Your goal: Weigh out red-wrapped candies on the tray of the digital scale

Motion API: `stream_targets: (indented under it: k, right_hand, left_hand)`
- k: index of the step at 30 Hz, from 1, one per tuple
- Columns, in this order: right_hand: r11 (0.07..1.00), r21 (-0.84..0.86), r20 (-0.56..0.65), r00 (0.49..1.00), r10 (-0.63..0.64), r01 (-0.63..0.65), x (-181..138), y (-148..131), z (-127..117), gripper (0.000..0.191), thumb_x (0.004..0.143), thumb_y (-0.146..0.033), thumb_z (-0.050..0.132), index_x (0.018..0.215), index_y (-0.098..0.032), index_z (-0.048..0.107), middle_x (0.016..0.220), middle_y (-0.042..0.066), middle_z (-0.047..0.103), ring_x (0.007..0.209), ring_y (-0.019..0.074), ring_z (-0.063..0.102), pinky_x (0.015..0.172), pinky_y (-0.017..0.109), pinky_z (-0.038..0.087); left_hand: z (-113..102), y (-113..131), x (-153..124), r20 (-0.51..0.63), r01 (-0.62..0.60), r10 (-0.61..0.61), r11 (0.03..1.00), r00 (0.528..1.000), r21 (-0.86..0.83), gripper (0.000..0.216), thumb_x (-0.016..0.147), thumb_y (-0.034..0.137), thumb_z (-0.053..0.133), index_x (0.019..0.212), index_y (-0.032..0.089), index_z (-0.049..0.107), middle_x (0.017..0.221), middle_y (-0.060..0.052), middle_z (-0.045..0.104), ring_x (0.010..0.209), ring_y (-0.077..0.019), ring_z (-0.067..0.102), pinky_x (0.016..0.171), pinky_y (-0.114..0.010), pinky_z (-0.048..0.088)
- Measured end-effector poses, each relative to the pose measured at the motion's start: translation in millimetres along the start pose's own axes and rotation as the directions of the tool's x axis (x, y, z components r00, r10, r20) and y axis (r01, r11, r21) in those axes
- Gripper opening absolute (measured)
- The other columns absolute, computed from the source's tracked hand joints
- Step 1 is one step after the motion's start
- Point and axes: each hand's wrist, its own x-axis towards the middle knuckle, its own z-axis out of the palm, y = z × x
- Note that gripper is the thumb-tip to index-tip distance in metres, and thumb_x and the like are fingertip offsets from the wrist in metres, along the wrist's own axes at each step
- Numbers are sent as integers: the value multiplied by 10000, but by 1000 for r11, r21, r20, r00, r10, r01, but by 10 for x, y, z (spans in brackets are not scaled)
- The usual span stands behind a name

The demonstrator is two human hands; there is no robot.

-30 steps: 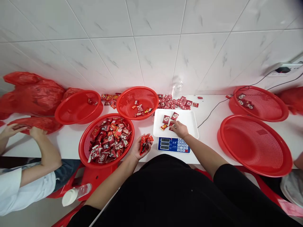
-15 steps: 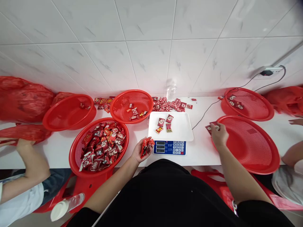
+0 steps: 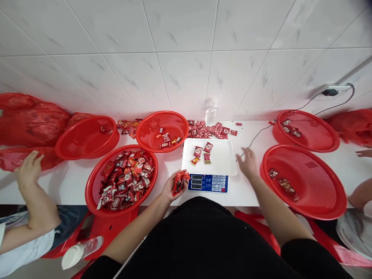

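Observation:
My left hand (image 3: 173, 186) is closed around several small red-wrapped candies (image 3: 180, 181), just in front of the scale's left corner. My right hand (image 3: 247, 161) is empty with its fingers apart, beside the right edge of the white weighing tray (image 3: 223, 159). Several wrapped candies (image 3: 207, 158) lie spread on that tray, on its left half. Below it shows the scale's blue keypad panel (image 3: 208, 183). To the right, a red basket (image 3: 334, 190) holds a few wrapped packets (image 3: 286, 185).
A red basket (image 3: 90, 182) heaped with candies stands left. Behind are more red baskets (image 3: 139, 133) and loose candies (image 3: 200, 128) with a clear bottle (image 3: 211, 114). A black cord (image 3: 257, 134) crosses the table rightward. Co-workers' hands (image 3: 28, 170) show at both sides.
My right hand has let go of its packets, which now lie in the right basket, and has moved left to the tray's edge. The left co-worker's arm has lifted.

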Motion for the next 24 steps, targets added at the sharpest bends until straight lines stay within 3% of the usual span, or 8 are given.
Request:
stream_targets:
  k: [1, 3, 5, 9, 12, 15, 19, 24]
  right_hand:
    - [997, 34, 132, 988, -75, 71, 21, -247, 162, 606, 875, -528, 360, 1344, -149, 419, 1455, 179, 315, 1334, 257, 294, 1050, 448, 289]
    - [985, 68, 243, 956, -167, 155, 52, -697, 450, 622, 856, -581, 396, 1343, -196, 431, 1502, 141, 247, 1362, 255, 237, 1068, 424, 262]
    - [979, 82, 309, 929, -203, 186, 69, -1045, 673, 683, 838, -634, 390, 1369, -204, 401, 1524, 150, 195, 1384, 308, 156, 1076, 503, 199]
    - [956, 25, 412, 869, -276, 292, 13, -1406, 916, 735, 782, -711, 403, 1370, -272, 405, 1527, 134, 213, 1389, 384, 88, 1043, 631, 104]
    - [883, -70, 441, 809, -390, 464, -118, -1461, 967, 693, 778, -697, 426, 1354, -311, 426, 1513, 104, 264, 1389, 387, 89, 1047, 623, 91]
    - [838, -78, 411, 783, -467, 541, -233, -1420, 960, 557, 821, -612, 443, 1276, -297, 513, 1446, 91, 378, 1370, 343, 162, 1062, 551, 148]
    - [860, 53, 358, 794, -491, 508, -237, -1318, 944, 348, 880, -455, 435, 1107, -270, 622, 1232, 101, 569, 1233, 288, 364, 1000, 476, 299]
    - [910, 159, 330, 847, -415, 384, -94, -1228, 942, 275, 856, -430, 486, 966, -247, 659, 1018, 87, 657, 1066, 248, 508, 849, 371, 458]
  left_hand:
    - [0, 3, -24, 1, -7, 7, 1000, 1000, -7, 186, 882, 307, 519, 1008, 194, 598, 835, -55, 618, 704, -151, 632, 567, -226, 523]
    - [-12, 17, -83, 5, -26, 26, 999, 1000, -19, 189, 884, 315, 517, 1009, 198, 597, 839, -54, 620, 702, -151, 630, 564, -226, 523]
    - [-52, 41, -152, -3, -62, 62, 998, 998, -23, 194, 887, 321, 512, 1009, 198, 599, 840, -56, 622, 701, -151, 629, 567, -230, 527]
    - [-213, 93, -287, -39, -131, 130, 990, 991, -42, 205, 894, 323, 497, 1030, 208, 600, 829, -55, 622, 694, -153, 629, 570, -239, 533]
    - [-336, 100, -351, -55, -159, 156, 985, 986, -64, 209, 896, 327, 490, 1034, 214, 598, 844, -57, 626, 696, -160, 630, 567, -244, 536]
    - [-393, 80, -373, -45, -154, 151, 985, 987, -82, 204, 895, 324, 489, 1027, 211, 596, 850, -58, 623, 697, -157, 627, 569, -245, 537]
    - [-365, 48, -360, -26, -132, 131, 987, 991, -88, 191, 885, 300, 502, 1027, 206, 590, 854, -55, 616, 690, -148, 623, 569, -238, 534]
    - [-289, 13, -338, -27, -117, 115, 991, 993, -69, 168, 880, 277, 506, 1006, 194, 578, 839, -54, 612, 670, -142, 621, 549, -228, 526]
